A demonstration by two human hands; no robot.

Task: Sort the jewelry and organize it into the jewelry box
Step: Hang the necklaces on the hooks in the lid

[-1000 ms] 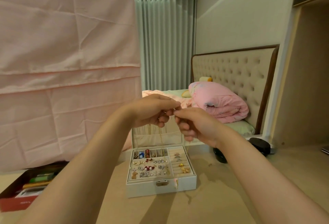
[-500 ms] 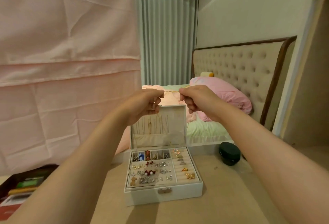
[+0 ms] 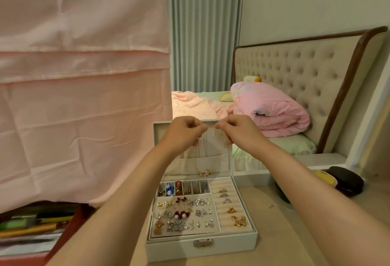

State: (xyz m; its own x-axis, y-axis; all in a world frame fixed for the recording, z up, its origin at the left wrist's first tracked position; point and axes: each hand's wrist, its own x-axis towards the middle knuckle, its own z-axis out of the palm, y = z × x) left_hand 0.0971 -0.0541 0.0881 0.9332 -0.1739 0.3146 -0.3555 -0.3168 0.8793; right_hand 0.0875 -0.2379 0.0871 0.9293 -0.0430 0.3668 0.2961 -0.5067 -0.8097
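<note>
The left hand (image 3: 185, 132) and right hand (image 3: 236, 131) each pinch 1 end of a thin gold chain (image 3: 211, 126), a short span taut between them at the top edge of the upright lid (image 3: 211, 155) of the jewelry box (image 3: 200, 251); it is likely about to be hung inside the lid. 0.5 s ago the 2 hands held it higher, above the lid, and wider apart.
</note>
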